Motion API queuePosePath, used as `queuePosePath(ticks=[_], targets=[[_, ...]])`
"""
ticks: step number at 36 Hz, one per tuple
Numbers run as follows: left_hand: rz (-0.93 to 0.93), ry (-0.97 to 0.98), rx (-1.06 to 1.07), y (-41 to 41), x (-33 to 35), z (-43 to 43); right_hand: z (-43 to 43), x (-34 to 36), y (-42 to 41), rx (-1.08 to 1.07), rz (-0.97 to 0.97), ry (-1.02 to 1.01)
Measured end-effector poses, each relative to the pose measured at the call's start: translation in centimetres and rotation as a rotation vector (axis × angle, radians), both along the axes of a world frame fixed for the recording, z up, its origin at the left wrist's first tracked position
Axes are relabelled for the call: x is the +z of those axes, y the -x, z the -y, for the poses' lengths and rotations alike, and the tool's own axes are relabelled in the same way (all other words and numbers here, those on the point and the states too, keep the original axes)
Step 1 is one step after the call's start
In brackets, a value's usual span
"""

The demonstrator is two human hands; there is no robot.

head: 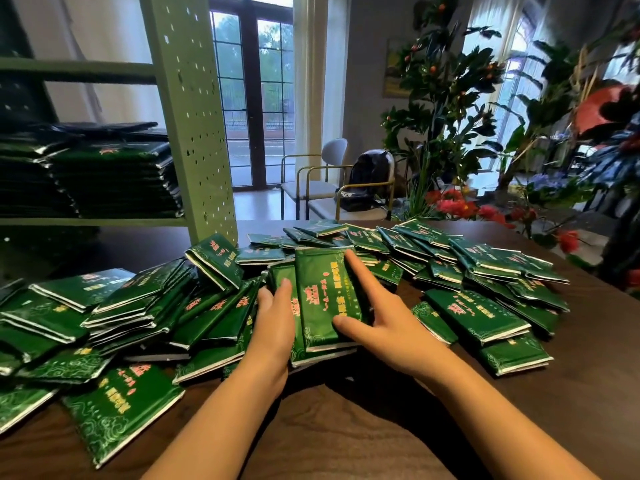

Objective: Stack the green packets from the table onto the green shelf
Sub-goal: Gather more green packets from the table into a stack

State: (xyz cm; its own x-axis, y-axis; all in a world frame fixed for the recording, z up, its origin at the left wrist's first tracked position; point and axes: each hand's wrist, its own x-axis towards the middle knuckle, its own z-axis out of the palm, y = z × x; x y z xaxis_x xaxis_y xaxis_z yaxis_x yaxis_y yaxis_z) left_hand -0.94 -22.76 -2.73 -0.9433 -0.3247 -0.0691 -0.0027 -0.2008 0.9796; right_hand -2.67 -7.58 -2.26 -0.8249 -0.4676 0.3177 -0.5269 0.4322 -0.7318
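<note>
Backpack point(367, 174) on chair point(329, 206) beside plants point(446, 98)

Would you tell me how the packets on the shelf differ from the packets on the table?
The packets on the shelf lie flat in squared stacks; the packets on the table sprawl in a loose heap, many tilted and overlapping. The shelf ones sit in shadow, the table ones in light. Both are the same green kind.
</note>
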Motion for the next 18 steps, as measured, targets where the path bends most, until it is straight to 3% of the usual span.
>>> queuePosePath(ticks=[4, 12, 15, 18], targets=[[0.013, -0.006, -0.053, -0.07, 0.07, 0.23, 0.03, 0.26, -0.40, 0.029, -0.035, -0.101], [-0.028, 0.024, -0.171, -0.49, 0.44, 0.24, -0.01, 0.38, -0.62, -0.011, -0.326, -0.489], [-0.041, 0.078, -0.163, -0.49, 0.07, 0.08, -0.29, -0.03, -0.14, -0.010, -0.345, -0.482], [-0.056, 0.066, -0.150, -0.33, -0.41, 0.09, -0.56, 0.02, 0.20, -0.025, -0.337, -0.330]])
